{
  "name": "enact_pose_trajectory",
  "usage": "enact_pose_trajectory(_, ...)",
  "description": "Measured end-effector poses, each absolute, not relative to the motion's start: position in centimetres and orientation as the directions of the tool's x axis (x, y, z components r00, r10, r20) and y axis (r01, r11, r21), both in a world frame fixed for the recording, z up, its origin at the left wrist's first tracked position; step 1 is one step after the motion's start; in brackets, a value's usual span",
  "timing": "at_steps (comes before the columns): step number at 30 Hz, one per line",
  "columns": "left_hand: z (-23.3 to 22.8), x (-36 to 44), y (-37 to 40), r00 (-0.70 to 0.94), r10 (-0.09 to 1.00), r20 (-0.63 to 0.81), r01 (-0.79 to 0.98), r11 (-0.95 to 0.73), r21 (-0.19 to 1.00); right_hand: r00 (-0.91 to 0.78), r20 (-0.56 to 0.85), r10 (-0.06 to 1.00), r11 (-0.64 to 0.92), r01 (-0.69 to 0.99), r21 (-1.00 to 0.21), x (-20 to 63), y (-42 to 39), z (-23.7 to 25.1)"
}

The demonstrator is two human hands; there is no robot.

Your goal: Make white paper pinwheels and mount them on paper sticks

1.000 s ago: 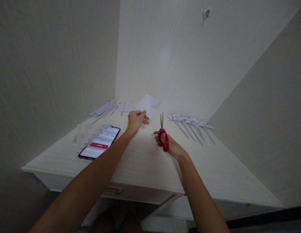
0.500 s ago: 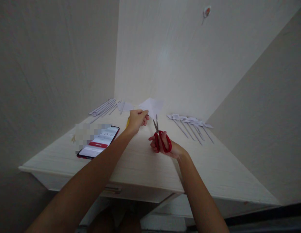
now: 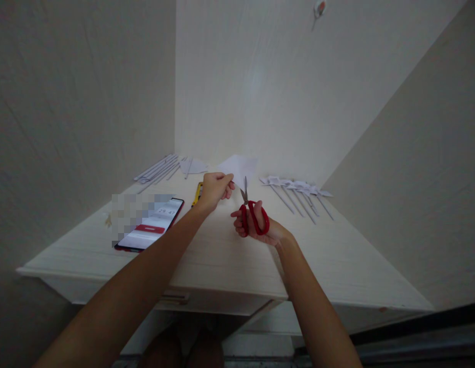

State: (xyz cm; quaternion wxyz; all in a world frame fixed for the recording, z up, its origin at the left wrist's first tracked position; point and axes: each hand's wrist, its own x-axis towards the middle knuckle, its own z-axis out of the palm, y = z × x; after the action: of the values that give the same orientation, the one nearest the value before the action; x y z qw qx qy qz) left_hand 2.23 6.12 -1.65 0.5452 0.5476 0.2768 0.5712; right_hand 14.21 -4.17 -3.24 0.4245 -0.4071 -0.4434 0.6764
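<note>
Between thumb and fingers, my left hand (image 3: 218, 189) pinches the near edge of a white sheet of paper (image 3: 239, 166), which is held up near the back wall. My right hand (image 3: 260, 225) grips red-handled scissors (image 3: 265, 220), thumb and fingers through the loops. The blades are parted and point up at the paper's lower edge, close to my left fingertips. Whether the blades touch the paper I cannot tell. Partly hidden behind my left wrist lies a yellow tool (image 3: 198, 194), its kind unclear.
A phone (image 3: 151, 230) showing a timer lies on the left of the white table (image 3: 218, 260). Several rolled paper sticks (image 3: 158, 169) and a paper piece (image 3: 195, 166) lie at the back left. At the right are several sticks with folded paper tops (image 3: 298, 186). Walls rise behind and beside.
The whole view has shifted slightly, so things sit a little farther left. More of the yellow tool shows beside my left wrist. Both hands keep their holds, and the scissor blades stay parted.
</note>
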Motion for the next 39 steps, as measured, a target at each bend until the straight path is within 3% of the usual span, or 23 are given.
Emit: enact_pose_trajectory(39,-2.25,2.45,6.21,0.233,0.908,0.347,-0.282,-0.278,0.918,-0.329,-0.161,0.931,-0.248,-0.244,-0.938,14.68,-3.93,-3.58)
